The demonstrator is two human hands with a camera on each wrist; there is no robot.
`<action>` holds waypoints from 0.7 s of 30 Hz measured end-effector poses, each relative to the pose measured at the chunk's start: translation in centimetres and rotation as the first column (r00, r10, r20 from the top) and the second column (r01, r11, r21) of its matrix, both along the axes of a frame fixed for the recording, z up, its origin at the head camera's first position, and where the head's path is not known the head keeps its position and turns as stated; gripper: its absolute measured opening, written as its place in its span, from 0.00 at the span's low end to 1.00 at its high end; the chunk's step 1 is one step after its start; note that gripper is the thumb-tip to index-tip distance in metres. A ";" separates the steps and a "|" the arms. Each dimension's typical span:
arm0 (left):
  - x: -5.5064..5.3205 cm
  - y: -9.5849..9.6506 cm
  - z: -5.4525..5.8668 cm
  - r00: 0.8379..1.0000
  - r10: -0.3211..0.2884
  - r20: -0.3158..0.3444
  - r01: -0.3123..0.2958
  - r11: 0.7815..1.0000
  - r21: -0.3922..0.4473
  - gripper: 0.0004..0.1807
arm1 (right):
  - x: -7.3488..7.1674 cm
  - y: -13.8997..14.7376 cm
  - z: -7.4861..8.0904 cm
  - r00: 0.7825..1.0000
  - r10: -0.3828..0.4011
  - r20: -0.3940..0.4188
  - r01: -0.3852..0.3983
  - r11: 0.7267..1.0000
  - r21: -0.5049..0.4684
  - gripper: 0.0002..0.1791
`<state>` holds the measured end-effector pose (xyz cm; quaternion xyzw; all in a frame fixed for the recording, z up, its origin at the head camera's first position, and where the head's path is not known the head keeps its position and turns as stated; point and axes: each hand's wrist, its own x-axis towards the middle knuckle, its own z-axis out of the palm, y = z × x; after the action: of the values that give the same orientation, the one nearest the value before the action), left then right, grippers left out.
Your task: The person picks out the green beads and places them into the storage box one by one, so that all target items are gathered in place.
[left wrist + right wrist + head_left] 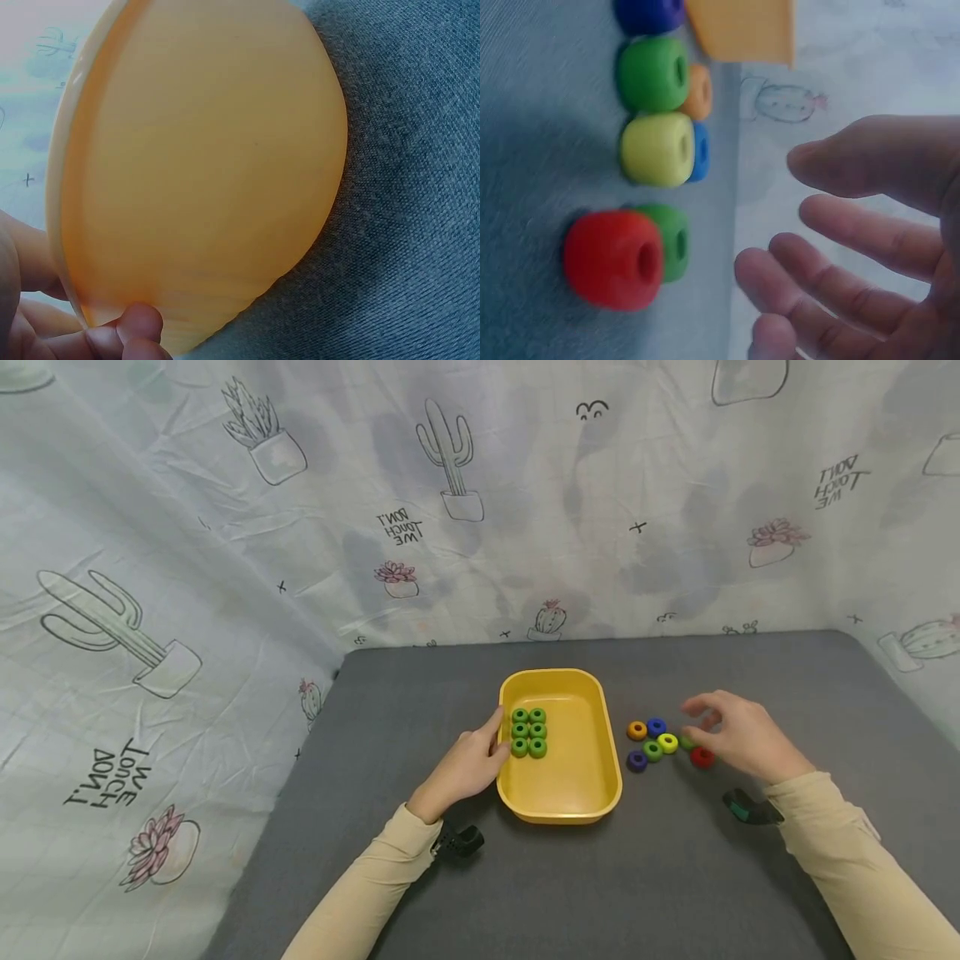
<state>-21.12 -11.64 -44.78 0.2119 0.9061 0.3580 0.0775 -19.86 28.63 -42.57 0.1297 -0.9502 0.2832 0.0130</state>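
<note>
My left hand [467,762] grips the left wall of a yellow plastic bin [577,781], its rim between thumb and fingers. Inside the bin, several green beads [537,736] stand in two columns along the left side. My right hand [750,739] hovers over loose beads right of the bin, fingers loosely bent and apart, holding nothing. Nearest it are a red bead [604,259] and a green bead [676,244] partly behind the red one. A yellow bead [649,150], another green bead [646,79], and blue [700,154], orange [699,94] and purple [646,16] beads cluster nearer the bin.
A dark grey cloth-covered table [600,893] carries the bin and beads. Behind it and at the left hangs a pale curtain [525,560] printed with cacti and lettering. Black wrist cameras [467,842] are worn on both wrists.
</note>
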 end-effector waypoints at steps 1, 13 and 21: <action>0.0 0.0 0.0 1.000 -0.001 0.001 0.001 1.000 0.001 0.36 | -0.1 0.2 -0.2 1.000 0.002 0.010 -0.002 1.000 0.008 0.22; 0.0 -0.1 -0.1 1.000 0.000 -0.014 0.000 1.000 0.000 0.35 | -1.2 1.5 -1.6 0.997 0.009 0.077 -0.015 0.997 0.076 0.25; 0.5 -0.1 -0.1 1.000 0.008 -0.009 -0.008 1.000 0.006 0.35 | -0.9 1.2 -2.5 0.998 0.027 0.056 -0.032 0.996 0.081 0.22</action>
<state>-20.65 -11.76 -44.84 0.2103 0.9061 0.3601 0.0712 -20.72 29.80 -45.09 0.1364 -0.9590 0.2474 -0.0224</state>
